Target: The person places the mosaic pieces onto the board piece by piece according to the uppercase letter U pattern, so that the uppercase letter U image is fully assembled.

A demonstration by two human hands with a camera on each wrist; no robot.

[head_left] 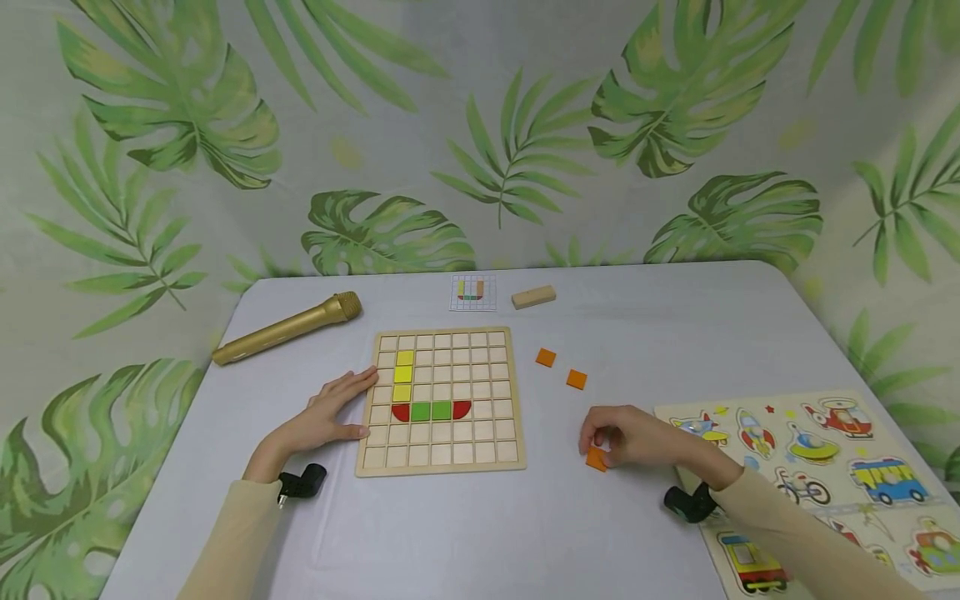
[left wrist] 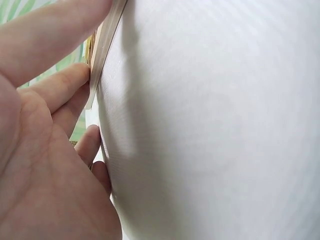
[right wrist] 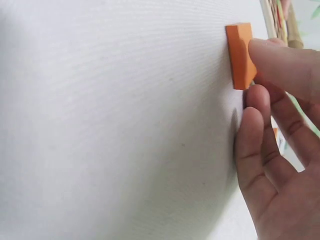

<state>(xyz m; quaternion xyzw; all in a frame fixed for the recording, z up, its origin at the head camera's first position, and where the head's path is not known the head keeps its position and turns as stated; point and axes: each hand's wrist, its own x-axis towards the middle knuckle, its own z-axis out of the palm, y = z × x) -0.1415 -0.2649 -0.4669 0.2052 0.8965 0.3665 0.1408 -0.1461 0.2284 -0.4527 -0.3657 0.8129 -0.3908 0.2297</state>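
Note:
My left hand [head_left: 328, 414] rests at the left edge of a wooden grid board [head_left: 517, 400], fingers extended; in the left wrist view its fingertips touch the board's side [left wrist: 107, 47]. On the board a column of yellow square tiles [head_left: 403, 374] stands above a row of green square tiles [head_left: 431, 411] with a red quarter-round tile [head_left: 462, 409] at each end. To the right of the board, my right hand [head_left: 630, 435] pinches an orange square tile [right wrist: 241, 57] between thumb and fingers, close at the tabletop. Further back lie two loose orange tiles [head_left: 546, 357].
Behind the board are a small pattern card [head_left: 473, 293] and a wooden block [head_left: 534, 297]. A gold microphone [head_left: 288, 327] lies at the back left. A vehicle picture puzzle board [head_left: 825, 425] lies on the right, partly under my right forearm.

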